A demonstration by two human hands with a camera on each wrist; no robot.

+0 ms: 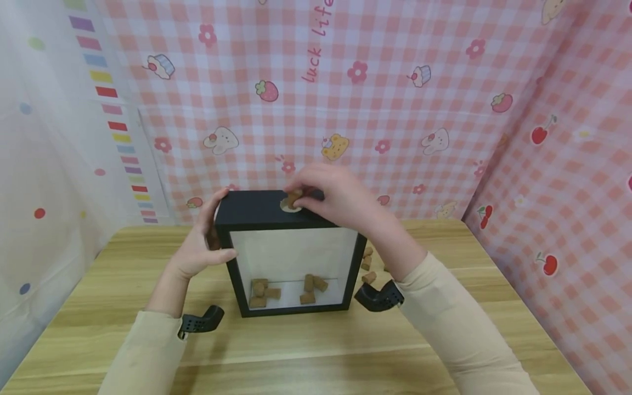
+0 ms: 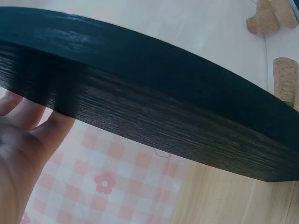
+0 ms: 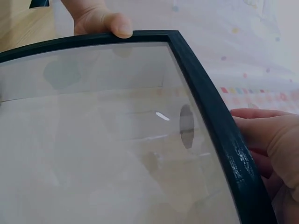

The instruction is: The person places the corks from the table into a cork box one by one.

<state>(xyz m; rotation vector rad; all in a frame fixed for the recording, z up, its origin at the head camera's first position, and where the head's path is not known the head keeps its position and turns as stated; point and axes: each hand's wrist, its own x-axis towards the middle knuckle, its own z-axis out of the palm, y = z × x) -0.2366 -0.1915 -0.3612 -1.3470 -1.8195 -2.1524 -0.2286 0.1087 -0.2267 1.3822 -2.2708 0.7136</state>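
Right hand (image 1: 340, 196) holds one cork (image 1: 293, 198) (left (image 1: 198, 249), one box (image 1: 254, 209)).

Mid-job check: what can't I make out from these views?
Head: part of the pinched cork, covered by the right hand.
Head: how many loose corks there are; the right forearm partly covers them.
Left wrist: corks inside the box, cut off by the right edge.
Right wrist: the right hand, cut off likewise.

Pink lettering (image 1: 313, 64) on the checked cloth (image 1: 395, 33) — "luck life" — runs steeply upward.
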